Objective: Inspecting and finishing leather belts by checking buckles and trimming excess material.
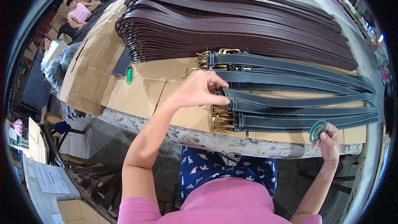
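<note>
Dark grey stitched belts (290, 120) with brass buckles (222, 122) lie in loose rows across cardboard. My left hand (199, 89) is over their buckle ends, thumb and fingers closed round the dark end of one belt, partly hidden by the fingers. Near the belts' looped right ends, my right hand (327, 143) grips a flat green ring-shaped object (317, 128) with concentric rings, held upright at the front edge of the cardboard.
A thick pile of dark brown belts (232, 25) covers the back of the cardboard-topped table (91, 83). A dark phone-like slab (121, 62) and small green object (129, 74) sit left. A co-worker (78, 14) works at upper left, near bagged goods (62, 70).
</note>
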`<state>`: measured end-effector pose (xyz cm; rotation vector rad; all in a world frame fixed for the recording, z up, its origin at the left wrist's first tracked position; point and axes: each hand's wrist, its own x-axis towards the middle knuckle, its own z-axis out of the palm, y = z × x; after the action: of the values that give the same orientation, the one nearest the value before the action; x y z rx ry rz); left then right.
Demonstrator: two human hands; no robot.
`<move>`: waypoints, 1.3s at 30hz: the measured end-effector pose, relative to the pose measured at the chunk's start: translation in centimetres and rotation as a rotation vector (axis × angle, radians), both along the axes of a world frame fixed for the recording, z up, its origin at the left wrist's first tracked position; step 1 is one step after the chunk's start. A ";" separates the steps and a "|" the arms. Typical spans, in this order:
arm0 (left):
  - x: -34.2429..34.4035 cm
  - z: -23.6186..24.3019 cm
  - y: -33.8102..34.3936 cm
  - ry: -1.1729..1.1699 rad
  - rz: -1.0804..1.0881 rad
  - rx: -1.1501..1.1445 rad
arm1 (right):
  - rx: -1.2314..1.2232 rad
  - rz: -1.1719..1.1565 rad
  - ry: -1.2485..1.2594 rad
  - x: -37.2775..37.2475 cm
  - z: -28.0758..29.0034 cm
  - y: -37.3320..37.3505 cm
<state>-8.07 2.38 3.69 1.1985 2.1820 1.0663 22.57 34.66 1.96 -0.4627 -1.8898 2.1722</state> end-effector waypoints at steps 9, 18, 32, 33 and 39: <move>5.8 -4.9 -2.8 0.407 0.111 0.093 | -0.177 -0.002 0.025 -7.6 -1.5 -6.6; 7.1 -4.5 -3.4 0.244 0.203 0.166 | 0.184 -0.232 0.159 -11.5 -1.0 -10.0; 8.8 -6.1 -2.1 0.516 0.360 0.258 | 0.250 -0.509 0.242 -9.7 -1.9 -8.4; 8.8 -6.0 -2.1 0.516 0.358 0.259 | 0.273 -0.518 0.225 -9.7 -1.9 -8.5; 9.5 -5.7 -2.5 0.436 0.391 0.308 | 0.310 -0.538 0.183 -9.3 -3.6 -7.5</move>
<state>1.40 -0.11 -2.01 1.2557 2.7456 1.4531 13.22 27.14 -1.67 -0.6014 -1.7111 1.4992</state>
